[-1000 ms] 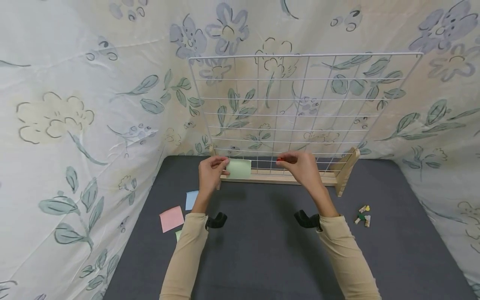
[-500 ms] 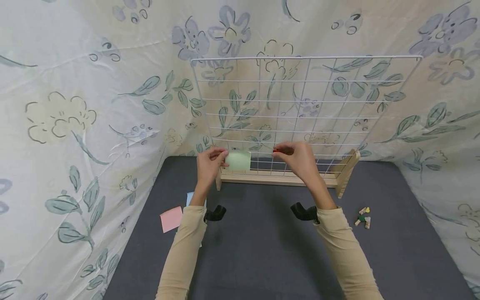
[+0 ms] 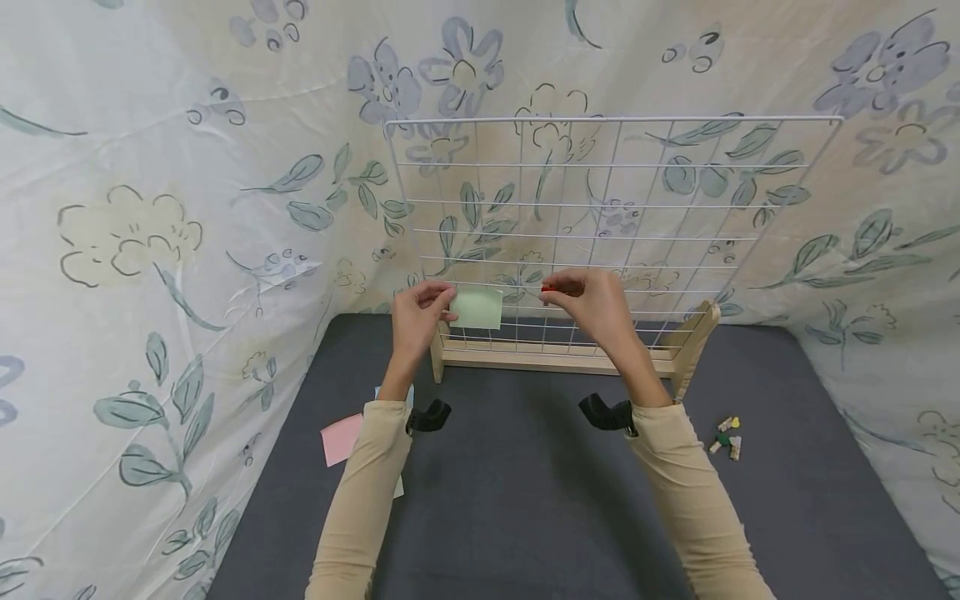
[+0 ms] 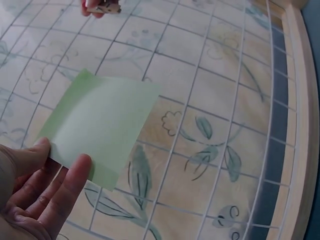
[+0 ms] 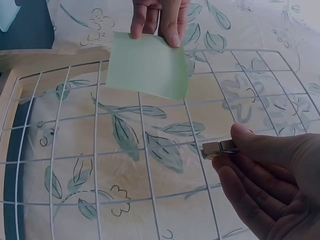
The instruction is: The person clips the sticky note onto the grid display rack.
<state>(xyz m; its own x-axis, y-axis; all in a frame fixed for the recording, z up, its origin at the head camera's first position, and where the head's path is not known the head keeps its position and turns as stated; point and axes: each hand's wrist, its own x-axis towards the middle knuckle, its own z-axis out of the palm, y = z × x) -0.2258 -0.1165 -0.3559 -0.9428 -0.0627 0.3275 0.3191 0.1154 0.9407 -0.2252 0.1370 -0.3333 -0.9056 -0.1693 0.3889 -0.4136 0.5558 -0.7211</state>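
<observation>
My left hand [image 3: 416, 321] pinches a green sticky note [image 3: 477, 308] by its left edge, thumb on one face and fingers on the other. The note overlaps the lower left of the white wire grid [image 3: 592, 237] in the head view. To its right, my right hand [image 3: 596, 304] holds a small clothespin [image 5: 217, 148] between thumb and index finger. Red shows on the clothespin in the head view, and its pale wooden end points toward the grid in the right wrist view. A gap separates the clothespin from the note.
The grid stands in a wooden base [image 3: 555, 360] at the table's back. Several small clothespins [image 3: 726, 437] lie at the right. A pink sticky note [image 3: 341, 439] lies at the left, with other notes partly under my left arm. Floral cloth [image 3: 225, 167] hangs behind.
Both hands have risen along the grid, the left with the green note and the right with the clothespin. The right hand has also shifted slightly left, toward the note.
</observation>
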